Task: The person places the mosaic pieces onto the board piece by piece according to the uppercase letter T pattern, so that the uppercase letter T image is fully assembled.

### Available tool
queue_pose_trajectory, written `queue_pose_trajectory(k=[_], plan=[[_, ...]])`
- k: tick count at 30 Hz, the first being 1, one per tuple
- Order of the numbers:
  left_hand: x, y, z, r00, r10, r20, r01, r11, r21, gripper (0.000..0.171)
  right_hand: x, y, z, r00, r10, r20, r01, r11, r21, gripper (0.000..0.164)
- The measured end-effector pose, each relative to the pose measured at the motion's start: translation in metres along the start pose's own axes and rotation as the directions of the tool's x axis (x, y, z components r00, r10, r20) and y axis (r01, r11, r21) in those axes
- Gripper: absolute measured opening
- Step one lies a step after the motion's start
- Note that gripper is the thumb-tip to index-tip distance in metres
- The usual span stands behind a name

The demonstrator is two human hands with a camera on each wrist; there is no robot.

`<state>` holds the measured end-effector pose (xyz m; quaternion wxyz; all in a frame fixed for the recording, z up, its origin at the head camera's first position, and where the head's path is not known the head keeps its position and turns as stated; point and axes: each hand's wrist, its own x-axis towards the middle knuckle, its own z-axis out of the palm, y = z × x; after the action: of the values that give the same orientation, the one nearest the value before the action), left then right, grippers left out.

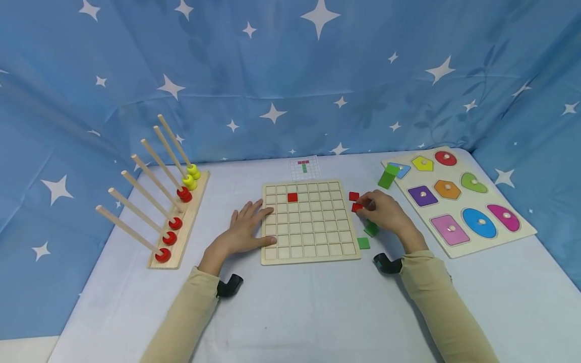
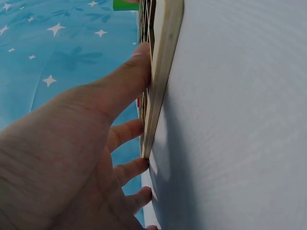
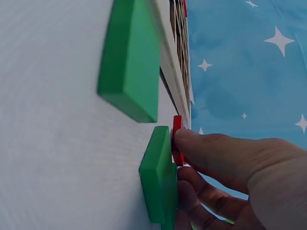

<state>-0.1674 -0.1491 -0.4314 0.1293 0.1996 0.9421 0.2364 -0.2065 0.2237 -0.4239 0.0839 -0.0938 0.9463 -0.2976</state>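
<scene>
A wooden grid board (image 1: 315,238) lies flat on the white table, one red square tile (image 1: 292,197) sitting in a cell near its top. My left hand (image 1: 245,229) rests at the board's left edge, fingers spread, thumb and index fingertip on the frame. In the left wrist view the thumb (image 2: 127,79) lies over the board's edge (image 2: 165,62). Right of the board, my right hand (image 1: 385,209) pinches a red tile (image 3: 177,143) between thumb and fingers. Another red tile (image 1: 354,195) lies just beyond. Green tiles (image 1: 371,229) lie under and beside that hand, partly hidden.
A pattern card (image 1: 312,174) lies behind the board. At left stands a wooden peg rack (image 1: 187,232) with red and yellow beads. A knobbed shape puzzle (image 1: 436,201) lies at right, with a green block (image 1: 388,177) by its left corner. One green tile (image 1: 363,243) lies near the board's right edge.
</scene>
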Motion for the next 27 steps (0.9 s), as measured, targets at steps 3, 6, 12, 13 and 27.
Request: queue_pose_trajectory(k=[3,6,12,13,27], plan=[[-0.0004,0.0011,-0.0014,1.0,0.001,-0.001,-0.001,1.0,0.002,0.08,0.0007,0.0007,0.0001,1.0,0.002,0.004,-0.003,1.0,0.025,0.027],[-0.0011,0.0022,-0.0032,1.0,-0.002,-0.002,0.002,1.0,-0.002,0.079,0.0021,0.0014,0.0005,1.0,0.0,0.006,0.0,0.998,0.06,0.025],[-0.0023,0.003,-0.0046,1.0,-0.014,0.002,0.014,1.0,-0.011,0.08,0.0028,0.0019,-0.0002,0.999,-0.033,0.001,0.033,0.992,0.12,0.023],[-0.0024,0.003,-0.0045,1.0,-0.014,0.002,0.014,1.0,-0.011,0.08,0.0027,0.0017,-0.0006,0.999,-0.038,-0.002,0.038,0.991,0.125,0.023],[-0.0021,0.003,-0.0012,1.0,-0.007,0.004,0.007,1.0,0.007,0.08,0.0083,-0.006,0.0031,0.999,0.007,-0.044,0.003,0.974,0.225,0.017]])
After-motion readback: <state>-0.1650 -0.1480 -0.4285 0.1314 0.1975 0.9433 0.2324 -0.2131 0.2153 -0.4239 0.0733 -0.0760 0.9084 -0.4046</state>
